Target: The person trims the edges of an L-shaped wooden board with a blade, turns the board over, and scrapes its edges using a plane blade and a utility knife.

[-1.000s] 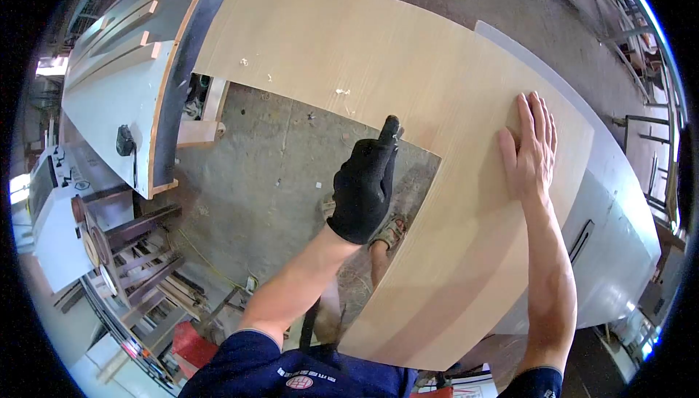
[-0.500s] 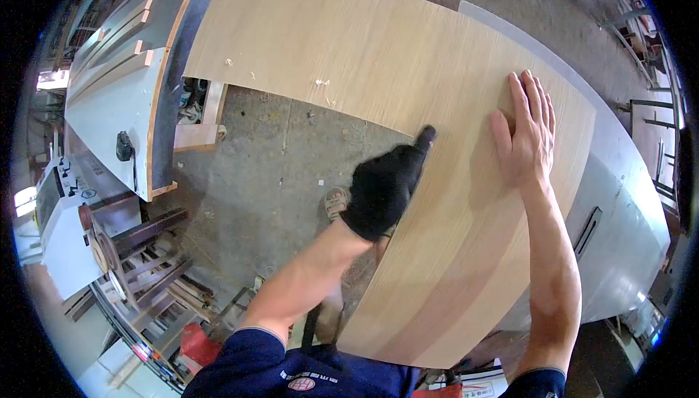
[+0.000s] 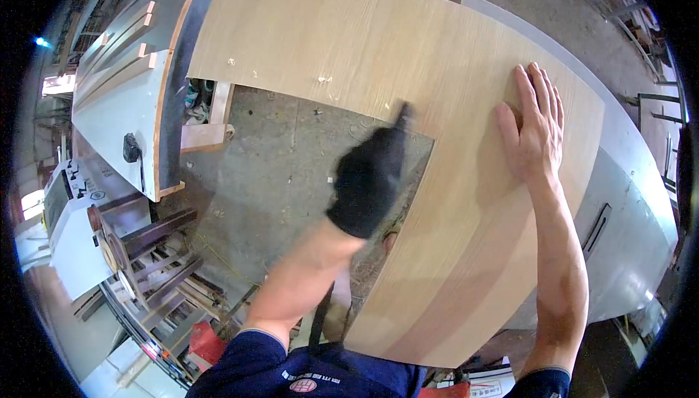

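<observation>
A large L-shaped light wood-grain panel [image 3: 466, 238] lies flat, with its inner corner near the middle of the view. My right hand [image 3: 537, 132], bare, rests palm down on its right part with the fingers stretched out. My left hand [image 3: 370, 176], in a black glove, is closed and blurred, over the gap inside the L. A dark, narrow shape sticks up from it at the panel's inner edge; I cannot tell whether it is a finger or a held thing. Small pale shavings [image 3: 324, 79] lie along that edge.
Under the panel at right is a grey metal table [image 3: 626, 230] with a slot. A white cabinet-like piece with wood edging [image 3: 125, 117] stands at left, with wooden strips [image 3: 120, 81] on it. Below left are a machine and scrap timber [image 3: 182, 300]. Concrete floor [image 3: 269, 150] shows through the gap.
My left hand has moved left and slightly up from beside the inner corner, uncovering that corner. My right hand remains flat on the panel. The whole view has shifted slightly.
</observation>
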